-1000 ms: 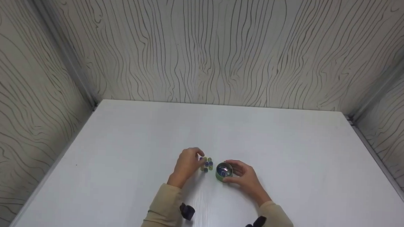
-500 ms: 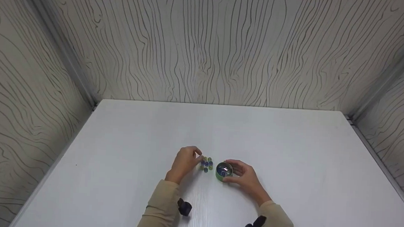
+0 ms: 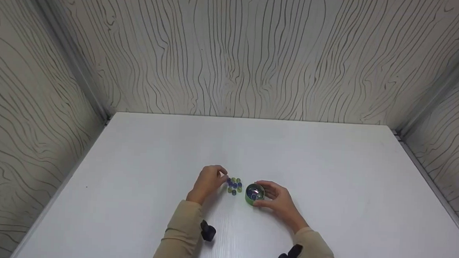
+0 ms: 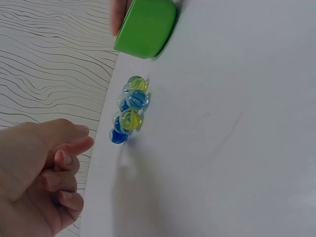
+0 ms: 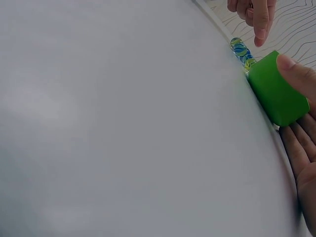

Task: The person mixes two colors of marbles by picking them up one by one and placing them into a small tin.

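Note:
Several glass marbles (image 3: 234,185) with blue and yellow swirls sit in a tight cluster on the white table. Just left of them is my left hand (image 3: 208,181). In the left wrist view, its thumb and index finger point toward a blue marble (image 4: 118,137) at the cluster's end, apart from it, and its other fingers are loosely curled around nothing. A small green bowl (image 4: 148,27) with a shiny metallic inside stands upright, right of the cluster. My right hand (image 3: 278,200) grips its side between thumb and fingers. Something blue, probably marbles, shows inside the bowl.
The white table (image 3: 133,159) reaches back to a wall (image 3: 233,54) with a wood-grain pattern, and similar panels rise on both sides. Black wrist cameras (image 3: 208,232) are fixed at both tan sleeves (image 3: 181,228).
My left hand has drawn back slightly to the left, away from the marbles, uncovering the cluster's left side. My right hand and the bowl stay in place.

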